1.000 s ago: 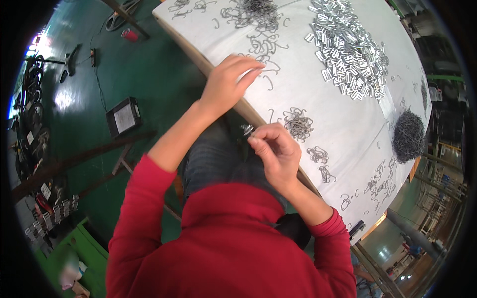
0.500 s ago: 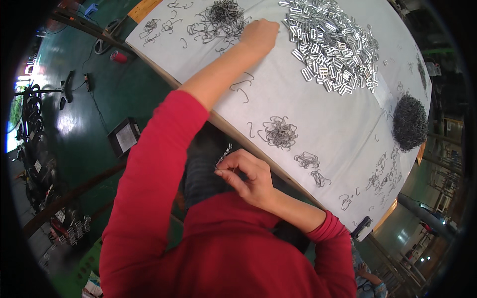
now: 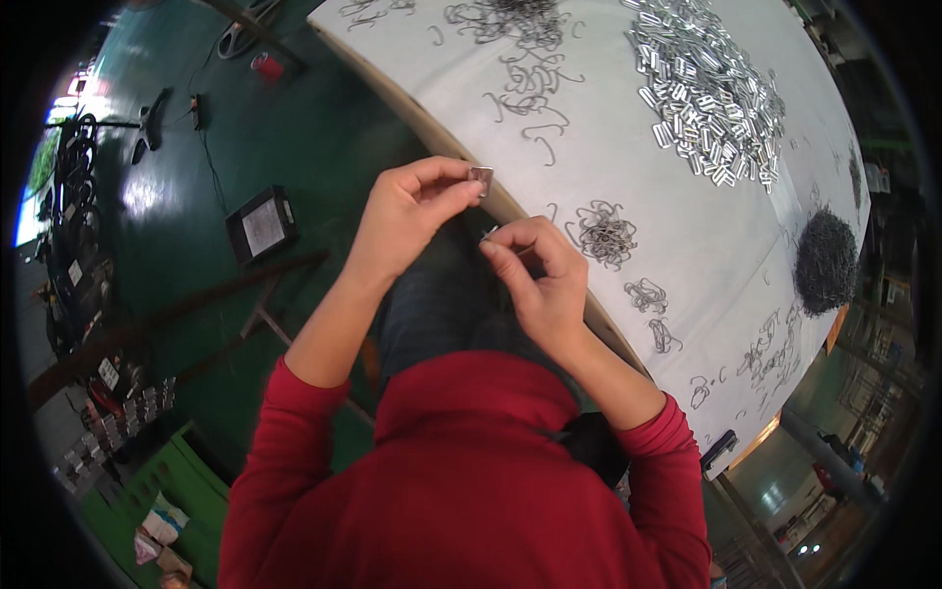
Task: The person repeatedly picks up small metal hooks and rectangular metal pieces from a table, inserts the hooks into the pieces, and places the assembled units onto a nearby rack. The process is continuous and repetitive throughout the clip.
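Head view: metal buckles point(image 3: 708, 103) on white table point(image 3: 623, 128); green floor point(image 3: 334, 147).

The metal buckles point(image 3: 708, 98) look glossy, the wire hooks point(image 3: 605, 236) duller.

This is looking like a workshop: metal buckles point(image 3: 708, 103) are lying heaped on the white table point(image 3: 628, 172), and wire hooks point(image 3: 604, 236) are spreading across it in separate piles. Left of the table, a glossy green floor point(image 3: 324, 147) is holding a black tray point(image 3: 235, 238); farther left, dark items point(image 3: 78, 187) too blurred to name are forming a row. Right of the table, a grey pipe point(image 3: 826, 447) is running past.
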Motion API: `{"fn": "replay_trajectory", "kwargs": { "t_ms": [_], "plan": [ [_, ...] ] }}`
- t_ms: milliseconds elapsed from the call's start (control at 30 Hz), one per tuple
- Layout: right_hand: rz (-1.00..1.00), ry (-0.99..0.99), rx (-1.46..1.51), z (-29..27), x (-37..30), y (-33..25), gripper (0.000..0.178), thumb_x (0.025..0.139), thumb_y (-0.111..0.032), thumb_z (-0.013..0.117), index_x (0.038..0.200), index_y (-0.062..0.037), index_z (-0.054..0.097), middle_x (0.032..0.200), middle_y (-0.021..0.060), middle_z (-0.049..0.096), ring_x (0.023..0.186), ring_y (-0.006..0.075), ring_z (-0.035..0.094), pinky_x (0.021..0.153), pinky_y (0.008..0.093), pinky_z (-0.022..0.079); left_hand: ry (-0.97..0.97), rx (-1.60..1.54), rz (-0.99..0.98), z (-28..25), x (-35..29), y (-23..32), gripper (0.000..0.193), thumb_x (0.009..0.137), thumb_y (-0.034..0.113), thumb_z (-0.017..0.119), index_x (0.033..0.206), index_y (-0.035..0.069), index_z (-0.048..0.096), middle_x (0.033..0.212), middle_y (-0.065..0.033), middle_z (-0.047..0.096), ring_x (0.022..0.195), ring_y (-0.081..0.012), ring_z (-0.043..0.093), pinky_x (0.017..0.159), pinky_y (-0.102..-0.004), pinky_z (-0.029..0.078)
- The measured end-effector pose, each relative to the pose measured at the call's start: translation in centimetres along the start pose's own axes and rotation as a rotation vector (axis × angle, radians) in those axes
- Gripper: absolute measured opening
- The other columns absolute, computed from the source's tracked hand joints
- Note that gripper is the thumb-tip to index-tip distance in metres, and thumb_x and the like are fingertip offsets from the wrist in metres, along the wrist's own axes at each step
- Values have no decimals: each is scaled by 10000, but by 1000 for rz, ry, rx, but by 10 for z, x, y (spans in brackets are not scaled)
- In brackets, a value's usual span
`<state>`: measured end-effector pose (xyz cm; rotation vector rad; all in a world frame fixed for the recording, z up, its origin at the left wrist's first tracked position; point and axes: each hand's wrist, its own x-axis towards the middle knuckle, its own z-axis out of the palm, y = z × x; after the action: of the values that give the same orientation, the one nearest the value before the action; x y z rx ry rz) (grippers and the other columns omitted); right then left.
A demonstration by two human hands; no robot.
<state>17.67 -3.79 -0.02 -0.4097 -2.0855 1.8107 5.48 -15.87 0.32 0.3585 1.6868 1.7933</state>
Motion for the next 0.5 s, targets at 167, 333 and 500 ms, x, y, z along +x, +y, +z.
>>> {"fn": "replay_trajectory", "kwargs": {
  "t_ms": [167,333,500],
  "plan": [
    [9,9,-41,9,0,-3,68,810,-25,680,844,-11,623,777,52,615,630,97,576,550,225,465,62,-87,26,6,-29,5,179,860,22,624,1021,-52,649,921,-80,673,845,-117,631,786,-244,508],
    [73,20,-2,17,-1,-2,65,821,-38,676,841,-10,621,788,46,615,633,86,569,551,219,453,207,50,132,12,-41,2,159,829,62,657,963,-14,694,777,-48,689,721,-50,612,665,-199,485],
    [131,46,-29,22,1,0,73,823,-51,678,837,-9,619,801,41,616,651,83,570,557,218,450,208,174,210,11,-44,0,149,835,26,640,971,-14,687,969,-97,668,828,-107,625,746,-230,497]
  ]
}}
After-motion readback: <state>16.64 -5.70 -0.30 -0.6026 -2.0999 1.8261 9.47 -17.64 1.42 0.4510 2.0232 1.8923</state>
